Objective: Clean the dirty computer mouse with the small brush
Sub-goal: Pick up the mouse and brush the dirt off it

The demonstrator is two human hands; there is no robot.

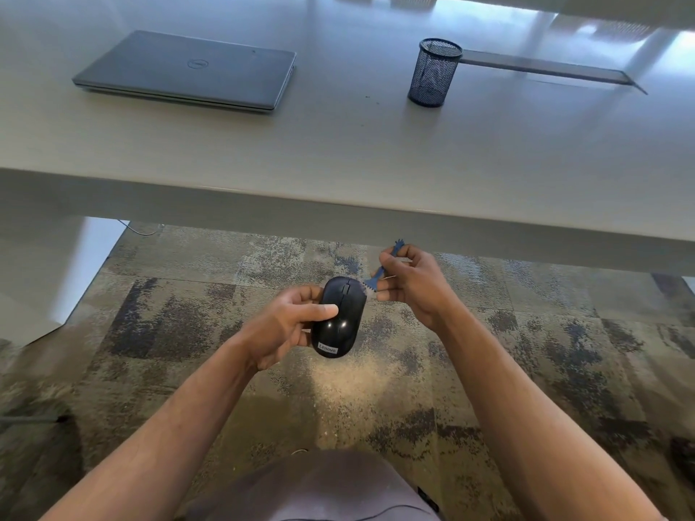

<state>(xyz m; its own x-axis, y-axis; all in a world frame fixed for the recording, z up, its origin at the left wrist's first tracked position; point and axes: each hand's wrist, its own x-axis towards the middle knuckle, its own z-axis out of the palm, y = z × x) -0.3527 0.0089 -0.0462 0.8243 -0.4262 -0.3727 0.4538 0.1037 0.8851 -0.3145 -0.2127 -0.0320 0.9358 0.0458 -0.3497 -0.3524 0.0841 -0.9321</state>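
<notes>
Laptop (186, 71) first, on my far left: I see it closed and lying flat on the pale desk (338, 152), lid up, with a round logo in the middle of the lid. Nearer me and below the desk's front edge, over the mottled carpet (188, 302), the left hand (286, 325) grips the black computer mouse (340, 317). Its thumb lies curled across the top of the shell and the fingers wrap under the left side, so the mouse sits off the desk, in the air, buttons and scroll wheel pointing away from me and the white label at its near end. Two bright glints show on its glossy back.

Just right of the mouse's far end, I see the small brush (376, 280), blue, with its pale bristles touching the mouse's front right edge. It runs up and to the right, and its other end pokes out above the fingers. The right hand (410, 280) pinches the brush, fingers curled tight around the handle, palm turned toward the mouse.

Farther off and to the right, a dark mesh pen cup (434, 73) stands upright on the desk, well apart from the laptop. Behind it a long flat grey strip (545, 67) stretches right across the desktop. A few dark specks lie on the desk between laptop and cup.
</notes>
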